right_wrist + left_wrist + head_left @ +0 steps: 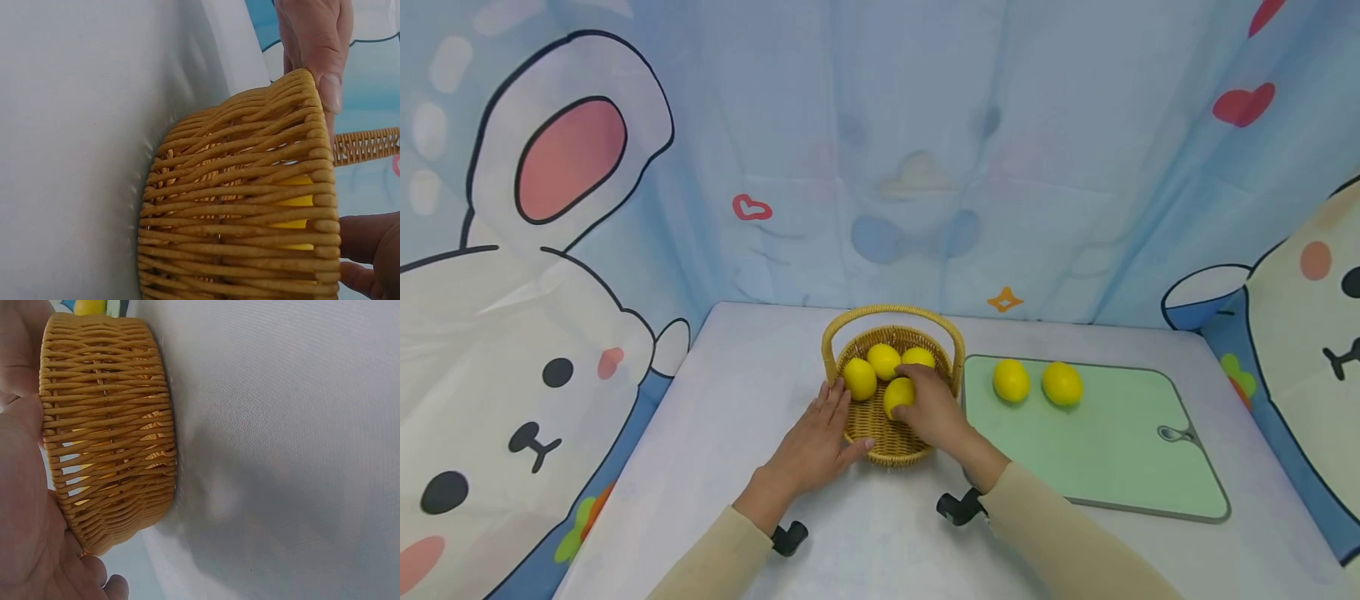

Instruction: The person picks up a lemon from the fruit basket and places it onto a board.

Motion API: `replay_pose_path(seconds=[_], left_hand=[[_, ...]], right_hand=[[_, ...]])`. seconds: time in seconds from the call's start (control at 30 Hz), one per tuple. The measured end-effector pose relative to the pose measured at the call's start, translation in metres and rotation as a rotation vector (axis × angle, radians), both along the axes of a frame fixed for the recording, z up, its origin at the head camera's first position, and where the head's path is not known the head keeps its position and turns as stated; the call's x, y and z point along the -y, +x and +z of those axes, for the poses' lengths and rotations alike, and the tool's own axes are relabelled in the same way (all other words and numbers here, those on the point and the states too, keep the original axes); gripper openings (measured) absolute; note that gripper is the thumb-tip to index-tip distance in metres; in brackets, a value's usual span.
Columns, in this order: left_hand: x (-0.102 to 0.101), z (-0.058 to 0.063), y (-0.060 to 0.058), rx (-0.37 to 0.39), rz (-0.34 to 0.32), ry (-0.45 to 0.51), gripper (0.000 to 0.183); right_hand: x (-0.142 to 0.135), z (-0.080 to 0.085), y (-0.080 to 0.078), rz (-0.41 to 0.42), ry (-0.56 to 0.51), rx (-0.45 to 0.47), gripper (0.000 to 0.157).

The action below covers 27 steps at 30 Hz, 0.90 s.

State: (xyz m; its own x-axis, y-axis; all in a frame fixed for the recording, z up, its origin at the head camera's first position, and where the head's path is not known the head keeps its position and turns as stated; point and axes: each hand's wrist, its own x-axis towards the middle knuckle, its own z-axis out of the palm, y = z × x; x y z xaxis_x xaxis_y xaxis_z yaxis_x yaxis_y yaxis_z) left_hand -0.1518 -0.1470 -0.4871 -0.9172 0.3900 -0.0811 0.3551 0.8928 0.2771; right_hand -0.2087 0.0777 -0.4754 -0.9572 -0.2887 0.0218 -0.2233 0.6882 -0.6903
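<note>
A wicker basket (893, 457) with an arched handle stands on the table, several yellow lemons inside it. My right hand (936, 410) reaches in over the basket's right side and pinches a lemon (897, 398) between thumb and fingers. Close behind that one lie other lemons (883, 360). Against the basket's left side rests my left hand (812, 446), its fingers fairly straight and its thumb at the front rim. In the right wrist view the left thumb (329, 90) touches the rim, and yellow shows through the weave.
Right of the basket lies a pale green cutting board (1135, 450) with a grey edge. Two more lemons sit on its far left part, one lemon (1011, 381) beside another lemon (1062, 384). A cartoon-printed curtain (910, 125) hangs behind the white table (760, 358).
</note>
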Motion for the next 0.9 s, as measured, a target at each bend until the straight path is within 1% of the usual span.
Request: replay_pose_path(seconds=[0.27,0.4,0.6,0.9], left_hand=[[0.001,-0.001,-0.001,-0.004,0.001,-0.006,0.092],[0.001,0.0,0.0,-0.002,-0.001,-0.002,0.092],[0.0,0.0,0.0,0.006,-0.004,0.011,0.092],[0.001,-0.001,0.0,-0.003,-0.007,0.012,0.093]], right_hand=[[0.012,-0.007,-0.009,0.021,-0.017,0.103,0.065],[0.015,-0.007,-0.009,0.063,-0.018,0.146,0.063],[0.013,-0.006,-0.009,0.146,0.01,0.179,0.064],[0.014,-0.012,-0.011,0.218,0.025,0.187,0.071]])
